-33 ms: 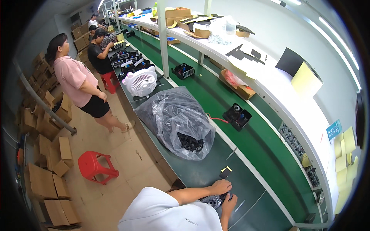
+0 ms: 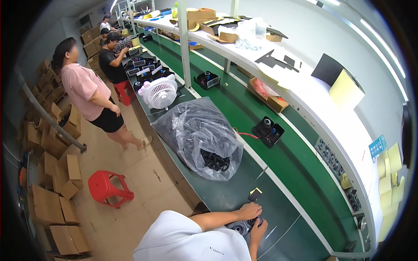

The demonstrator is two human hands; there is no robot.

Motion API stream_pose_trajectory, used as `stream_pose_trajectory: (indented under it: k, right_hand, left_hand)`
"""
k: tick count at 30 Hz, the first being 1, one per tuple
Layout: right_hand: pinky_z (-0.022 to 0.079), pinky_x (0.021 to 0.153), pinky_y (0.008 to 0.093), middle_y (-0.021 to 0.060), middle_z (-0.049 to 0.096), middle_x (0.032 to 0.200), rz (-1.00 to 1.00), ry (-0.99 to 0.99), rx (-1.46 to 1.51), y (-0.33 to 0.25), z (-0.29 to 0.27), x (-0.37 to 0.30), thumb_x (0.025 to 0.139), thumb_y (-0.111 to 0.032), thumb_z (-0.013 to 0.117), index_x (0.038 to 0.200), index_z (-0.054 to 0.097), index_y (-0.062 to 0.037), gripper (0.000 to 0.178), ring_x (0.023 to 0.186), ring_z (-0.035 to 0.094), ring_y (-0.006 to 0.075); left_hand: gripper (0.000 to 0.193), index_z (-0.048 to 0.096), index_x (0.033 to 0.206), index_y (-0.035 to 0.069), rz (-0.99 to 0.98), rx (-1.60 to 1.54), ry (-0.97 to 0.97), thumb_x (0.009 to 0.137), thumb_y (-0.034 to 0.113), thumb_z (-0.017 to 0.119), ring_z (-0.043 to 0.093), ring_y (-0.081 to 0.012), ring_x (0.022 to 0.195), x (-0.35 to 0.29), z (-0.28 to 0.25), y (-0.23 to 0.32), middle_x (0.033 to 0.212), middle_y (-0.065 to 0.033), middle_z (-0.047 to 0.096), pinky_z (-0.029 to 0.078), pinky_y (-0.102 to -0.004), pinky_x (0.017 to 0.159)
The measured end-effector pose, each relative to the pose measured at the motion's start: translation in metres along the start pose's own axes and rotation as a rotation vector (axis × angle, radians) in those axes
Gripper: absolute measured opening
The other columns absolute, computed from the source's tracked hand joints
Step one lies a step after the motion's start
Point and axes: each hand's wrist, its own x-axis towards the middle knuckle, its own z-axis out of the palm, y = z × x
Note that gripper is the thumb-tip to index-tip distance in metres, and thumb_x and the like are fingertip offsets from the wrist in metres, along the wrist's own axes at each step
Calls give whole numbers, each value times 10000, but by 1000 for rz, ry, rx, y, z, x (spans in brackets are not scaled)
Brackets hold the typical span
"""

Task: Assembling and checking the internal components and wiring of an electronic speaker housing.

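On the near end of the bench lies a dark part with a round grey ring on it point(image 2: 239, 227); its full shape is covered by my hands. My left hand point(image 2: 250, 211) reaches over its far side with fingers bent onto it. Close by, my right hand point(image 2: 259, 227) grips the right end, thumb and fingers curled round a small dark piece. Just beyond my left hand are a small black pad and a yellow-edged sheet point(image 2: 255, 194). A thin pale strip point(image 2: 270, 232) lies to the right of my right hand.
A large clear bag of black parts point(image 2: 196, 139) and a white fan point(image 2: 160, 93) stand farther along the bench. A green conveyor point(image 2: 300, 167) carries open black housings point(image 2: 267, 131). A white shelf point(image 2: 322, 108) runs above it. On the left are a red stool point(image 2: 109, 188), cartons and co-workers.
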Motion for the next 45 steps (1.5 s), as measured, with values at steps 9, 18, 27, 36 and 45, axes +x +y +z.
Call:
stream_pose_trajectory:
  k: [9,18,27,36,45]
  right_hand:
    - [384,977,467,262,533,1174,280,37,213,-11,17,-3,961,-224,507,1170,508,75,365,1093,511,397]
    - [388,989,466,288,554,1168,467,285,206,-18,31,-14,1008,-272,426,1183,529,119,441,1084,518,424]
    - [431,930,456,285,602,1144,613,259,253,-9,37,-23,1018,-385,419,1155,554,122,542,1043,577,407]
    - [523,873,394,141,615,1171,684,-91,1132,-1,34,-53,1011,-523,427,1254,537,30,614,1047,626,250]
    - [512,982,402,145,565,1343,778,-43,1687,5,28,-102,980,-586,428,1373,475,-58,660,1155,607,299]
  left_hand:
    - [332,553,1025,8,-235,41,57,996,328,469,639,-397,906,-50,5,18,977,-204,655,522,-510,762]
    - [464,543,970,-32,-370,108,-38,1009,416,432,676,-447,709,-58,1,18,781,-254,676,534,-547,642]
    - [534,569,964,-60,-337,71,-64,989,462,457,668,-459,656,-61,-4,15,700,-262,659,539,-553,618]
    - [825,517,1223,-115,-507,-164,-217,907,645,478,580,-444,1133,-51,2,-20,1194,-355,574,456,-502,971]
    - [1002,451,1313,-140,-511,-357,-658,708,600,752,583,-350,1164,-54,-38,13,1275,-289,566,465,-381,978]
